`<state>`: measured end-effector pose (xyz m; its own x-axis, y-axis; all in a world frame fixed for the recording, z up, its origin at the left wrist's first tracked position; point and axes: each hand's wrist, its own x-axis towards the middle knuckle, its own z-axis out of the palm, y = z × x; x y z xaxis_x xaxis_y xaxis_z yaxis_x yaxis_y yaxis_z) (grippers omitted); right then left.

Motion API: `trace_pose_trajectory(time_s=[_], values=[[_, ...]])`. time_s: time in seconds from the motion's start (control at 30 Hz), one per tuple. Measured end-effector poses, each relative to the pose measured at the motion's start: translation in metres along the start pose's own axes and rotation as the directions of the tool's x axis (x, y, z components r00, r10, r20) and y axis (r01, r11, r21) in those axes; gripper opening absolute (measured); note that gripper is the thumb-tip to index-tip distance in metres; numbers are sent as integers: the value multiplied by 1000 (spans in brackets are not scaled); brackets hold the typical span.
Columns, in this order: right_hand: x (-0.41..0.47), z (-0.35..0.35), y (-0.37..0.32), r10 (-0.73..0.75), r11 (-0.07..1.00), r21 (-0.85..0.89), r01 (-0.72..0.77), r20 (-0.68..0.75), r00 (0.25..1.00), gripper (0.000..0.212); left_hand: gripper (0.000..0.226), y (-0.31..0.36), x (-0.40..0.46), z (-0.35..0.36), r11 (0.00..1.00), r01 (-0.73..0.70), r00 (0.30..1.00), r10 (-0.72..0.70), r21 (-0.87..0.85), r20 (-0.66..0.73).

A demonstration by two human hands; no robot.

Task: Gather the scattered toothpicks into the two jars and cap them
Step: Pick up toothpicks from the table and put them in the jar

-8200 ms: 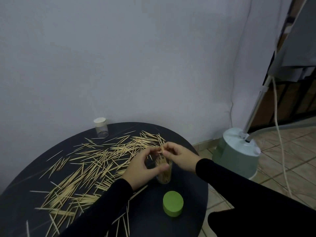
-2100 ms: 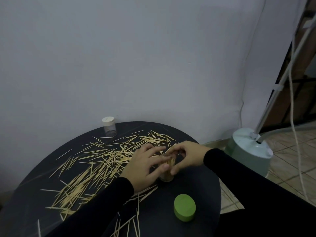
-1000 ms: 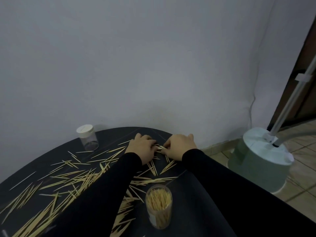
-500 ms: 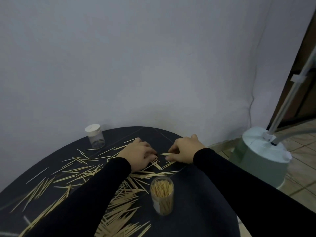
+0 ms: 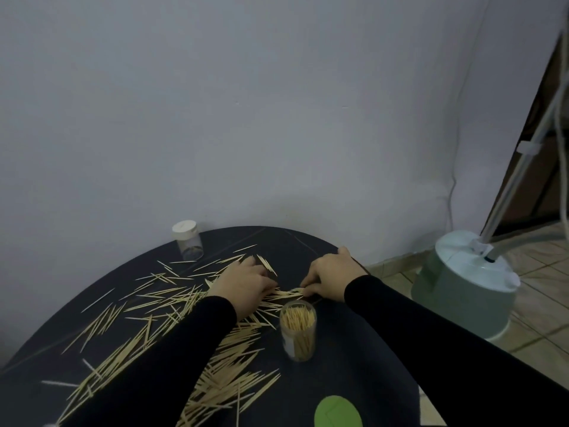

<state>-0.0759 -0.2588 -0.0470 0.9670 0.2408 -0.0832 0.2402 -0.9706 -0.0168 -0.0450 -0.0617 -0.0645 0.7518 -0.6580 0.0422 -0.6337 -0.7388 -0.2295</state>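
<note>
Resting on a round dark tabletop (image 5: 308, 251) in the lower half of the frame, both hands are lying palm-down among pale wooden toothpicks (image 5: 160, 306). The left hand (image 5: 243, 283), just left of centre, is lying flat with its fingers extended over a clump of toothpicks, pressing on them. The right hand (image 5: 329, 277), just right of centre, is sitting with its fingers bent down and their tips touching a small bundle of toothpicks lying between the two hands; whether it is actually pinching any of them I cannot tell. Both arms are wearing black sleeves (image 5: 431, 328) reaching in from the bottom edge.

Standing upright just below the hands, slightly right of centre, a clear cylindrical jar (image 5: 297, 331) is sitting uncapped and is packed with upright toothpicks. A round green cap (image 5: 337, 412) is lying on the table at the bottom edge, below that jar and apart from it. A second small clear jar with a white cap (image 5: 187, 240) is standing at the far left rim of the table, near the wall, well apart from the hands.

The loose toothpicks are spreading from the middle of the table down toward the lower left of the frame, many overlapping.

At the right of the frame, a pale green round appliance base (image 5: 465, 291) with a slanting pole is standing on a tiled floor (image 5: 542, 315), against a grey wall (image 5: 246, 103).
</note>
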Motion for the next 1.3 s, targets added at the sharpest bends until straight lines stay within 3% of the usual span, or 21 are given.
trace_pose_trajectory(time_s=[0.4,0.6,0.77,0.93,1.07,1.2,1.3], values=[[-2,3,-20,-47,992,-120,42,-42,998,24,27,8,-32,5,994,101,985,-95,32,-145],[-6,1,-28,-17,999,-51,14,-66,998,22,27,5,-48,4,988,126,969,-142,-89,-204],[-11,-2,-28,50,991,129,-31,-147,988,10,23,7,-50,-3,956,108,931,-194,-274,-309],[-23,-5,-25,136,933,355,-65,-178,975,10,15,10,-45,-10,783,170,893,-380,-598,-243],[-31,-8,-21,163,816,578,7,-241,957,2,6,13,-46,-17,480,129,856,-495,-868,-146],[-43,-18,-22,151,672,731,120,-294,944,7,4,17,-47,-25,334,69,834,-536,-940,-130],[-49,-20,-22,117,570,799,190,-308,944,4,7,20,-46,-31,170,-2,821,-563,-985,-99]])
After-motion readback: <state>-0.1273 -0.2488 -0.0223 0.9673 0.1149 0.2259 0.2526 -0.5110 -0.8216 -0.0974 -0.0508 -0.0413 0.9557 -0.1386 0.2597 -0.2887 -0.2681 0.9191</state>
